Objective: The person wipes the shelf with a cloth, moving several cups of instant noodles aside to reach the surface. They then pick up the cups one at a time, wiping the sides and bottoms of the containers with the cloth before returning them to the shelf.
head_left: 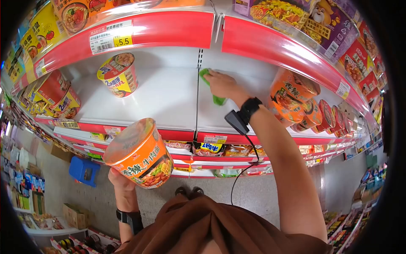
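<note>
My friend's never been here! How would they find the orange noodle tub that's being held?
Look for the white shelf with red edges. In front of it, on the left, a left hand holds up the orange tub. Other orange tubs sit at the shelf's right, but only this one is in a hand.

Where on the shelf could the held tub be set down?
The white shelf is bare between the lone yellow-red cup and the green cloth; a smaller patch separates cloth from stacked orange tubs. Both ends are crowded.
</note>
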The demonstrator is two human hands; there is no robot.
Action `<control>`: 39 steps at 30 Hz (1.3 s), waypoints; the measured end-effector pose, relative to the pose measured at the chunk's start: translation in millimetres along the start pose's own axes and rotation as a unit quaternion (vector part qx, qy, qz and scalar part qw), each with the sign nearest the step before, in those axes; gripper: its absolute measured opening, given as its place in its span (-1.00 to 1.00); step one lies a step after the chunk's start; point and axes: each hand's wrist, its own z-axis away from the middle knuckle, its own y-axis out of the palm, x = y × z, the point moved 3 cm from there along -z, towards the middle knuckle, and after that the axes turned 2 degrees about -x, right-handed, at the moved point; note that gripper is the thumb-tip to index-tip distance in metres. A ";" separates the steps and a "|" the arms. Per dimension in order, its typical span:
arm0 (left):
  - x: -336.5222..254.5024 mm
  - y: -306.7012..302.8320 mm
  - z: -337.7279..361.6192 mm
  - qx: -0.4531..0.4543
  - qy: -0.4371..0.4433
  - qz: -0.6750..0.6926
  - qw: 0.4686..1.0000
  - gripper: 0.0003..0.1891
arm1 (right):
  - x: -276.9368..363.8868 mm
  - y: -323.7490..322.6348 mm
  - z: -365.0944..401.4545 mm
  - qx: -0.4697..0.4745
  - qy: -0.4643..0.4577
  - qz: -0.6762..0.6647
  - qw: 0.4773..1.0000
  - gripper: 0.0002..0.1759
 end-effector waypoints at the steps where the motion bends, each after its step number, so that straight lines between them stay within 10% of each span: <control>1: -4.7 -2.9 2.2 -0.007 0.003 0.008 1.000 -0.07 | 2.5 -3.9 -5.2 -0.007 0.013 -0.014 1.000 -0.44; 10: -20.6 -8.1 -60.8 0.056 0.019 0.025 0.998 -0.16 | 18.0 -26.3 54.5 -0.052 -0.025 -0.019 0.998 -0.50; 19: -16.6 59.5 -178.9 0.154 0.070 -0.292 0.941 -0.09 | 57.4 -34.6 103.6 -0.113 0.017 0.010 0.993 -0.61; 30: 2.7 48.6 -196.6 0.132 0.020 -0.197 0.971 -0.10 | 0.8 -3.5 4.2 -0.151 0.044 0.046 0.987 -0.63; 39: 4.2 12.3 -211.3 0.007 -0.080 0.041 0.996 -0.49 | 26.4 -34.9 51.6 -0.077 -0.028 0.007 0.997 -0.55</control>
